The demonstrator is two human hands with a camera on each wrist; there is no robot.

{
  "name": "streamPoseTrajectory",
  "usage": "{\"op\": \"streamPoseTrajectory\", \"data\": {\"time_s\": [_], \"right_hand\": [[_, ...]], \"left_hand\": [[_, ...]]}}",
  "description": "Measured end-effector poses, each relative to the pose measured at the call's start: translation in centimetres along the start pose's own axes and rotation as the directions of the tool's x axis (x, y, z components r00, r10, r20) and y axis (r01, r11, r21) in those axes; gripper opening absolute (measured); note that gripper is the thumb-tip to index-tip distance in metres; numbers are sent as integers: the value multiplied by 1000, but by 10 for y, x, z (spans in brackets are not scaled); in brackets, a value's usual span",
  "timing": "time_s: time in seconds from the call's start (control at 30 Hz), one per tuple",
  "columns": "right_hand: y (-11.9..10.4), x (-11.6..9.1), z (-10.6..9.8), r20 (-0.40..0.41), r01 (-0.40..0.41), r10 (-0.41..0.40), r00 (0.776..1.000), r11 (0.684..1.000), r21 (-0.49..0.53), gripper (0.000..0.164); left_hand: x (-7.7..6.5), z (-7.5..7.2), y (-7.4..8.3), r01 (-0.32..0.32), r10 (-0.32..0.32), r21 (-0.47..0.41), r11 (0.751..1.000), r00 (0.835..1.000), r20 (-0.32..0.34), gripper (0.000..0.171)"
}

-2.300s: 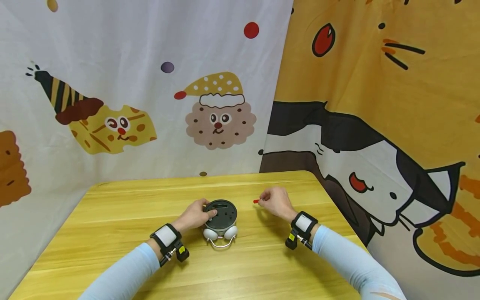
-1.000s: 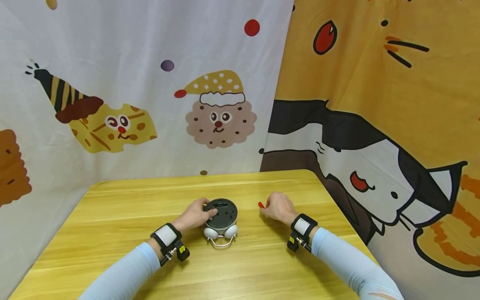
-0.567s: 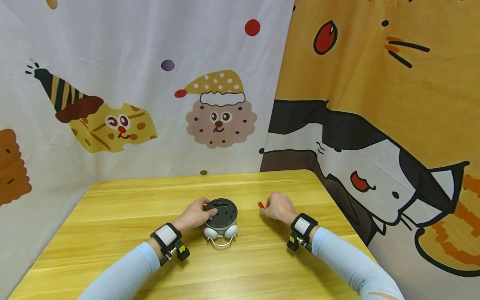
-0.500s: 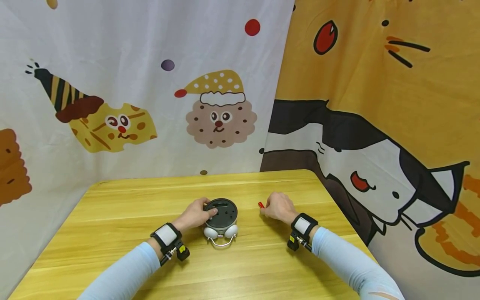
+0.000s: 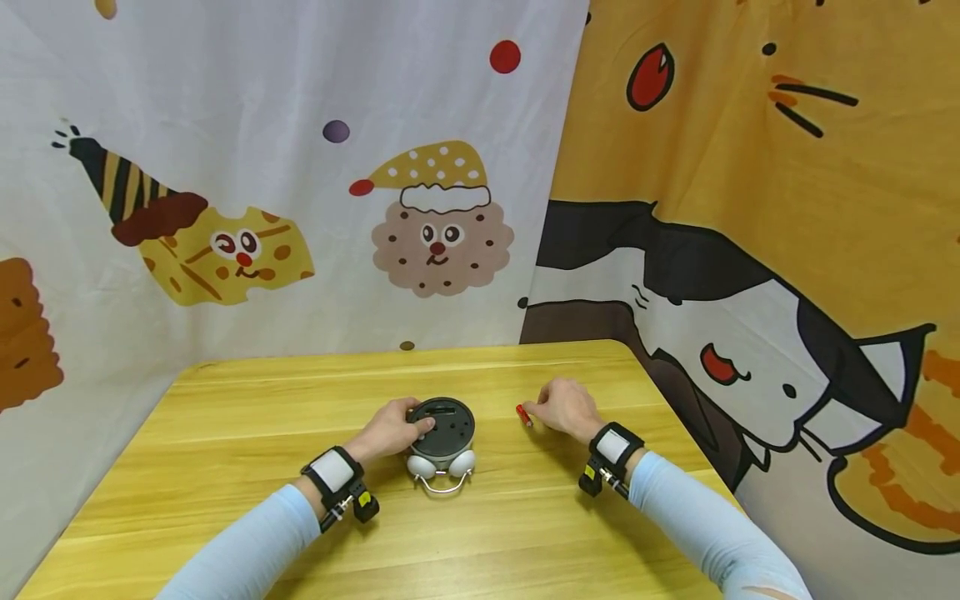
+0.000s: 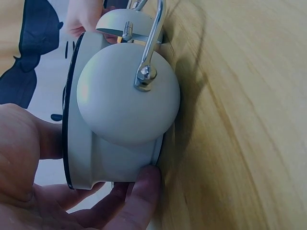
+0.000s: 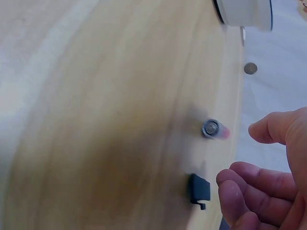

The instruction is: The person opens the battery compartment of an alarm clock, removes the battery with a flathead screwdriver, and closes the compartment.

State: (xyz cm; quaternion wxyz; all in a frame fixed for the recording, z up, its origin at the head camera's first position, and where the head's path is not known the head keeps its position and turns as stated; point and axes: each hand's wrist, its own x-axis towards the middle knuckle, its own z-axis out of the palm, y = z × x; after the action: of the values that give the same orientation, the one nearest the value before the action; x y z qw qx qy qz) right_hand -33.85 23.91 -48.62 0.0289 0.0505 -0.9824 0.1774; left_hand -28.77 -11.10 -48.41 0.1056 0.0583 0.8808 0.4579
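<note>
A twin-bell alarm clock (image 5: 447,437) lies face down on the table, its dark round back up and its white bells toward me. A dark slot shows in the back. My left hand (image 5: 388,429) grips the clock's left side, thumb over the back and fingers under the edge, seen close in the left wrist view. To the right, a red battery (image 5: 523,415) lies on the table. My right hand (image 5: 566,407) is just beside it, thumb and fingers apart and holding nothing. The right wrist view also shows a small black plastic cover (image 7: 199,188) near those fingers; in the head view my hand hides it.
The yellow wooden table (image 5: 262,400) reaches back to a white curtain (image 5: 262,67) with cartoon prints. An orange curtain (image 5: 720,150) with a cat print hangs along the right side. Both wrists wear strapped cameras.
My right hand set the red battery down on the table, then released it and drew slightly away to the right. My left hand and the alarm clock stay in place.
</note>
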Motion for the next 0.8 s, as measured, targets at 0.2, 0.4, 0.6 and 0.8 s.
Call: {"op": "streamPoseTrajectory", "data": {"time_s": [0.2, 0.4, 0.6, 0.8], "right_hand": [[3, 6, -9, -14, 2, -2, 1000, 1000, 2, 44], [8, 10, -16, -12, -19, 18, 1000, 999, -36, 38], [18, 13, -16, -14, -39, 38, 999, 997, -65, 32], [19, 12, -15, 12, -47, 48, 999, 995, -89, 29]], "left_hand": [[0, -1, 0, 5, -5, -9, 1000, 1000, 4, 52], [-1, -1, 1, 9, -9, 10, 1000, 1000, -3, 53], [1, 1, 0, -7, 8, 19, 1000, 1000, -4, 49], [2, 1, -3, -17, 17, 11, 1000, 1000, -4, 46]]}}
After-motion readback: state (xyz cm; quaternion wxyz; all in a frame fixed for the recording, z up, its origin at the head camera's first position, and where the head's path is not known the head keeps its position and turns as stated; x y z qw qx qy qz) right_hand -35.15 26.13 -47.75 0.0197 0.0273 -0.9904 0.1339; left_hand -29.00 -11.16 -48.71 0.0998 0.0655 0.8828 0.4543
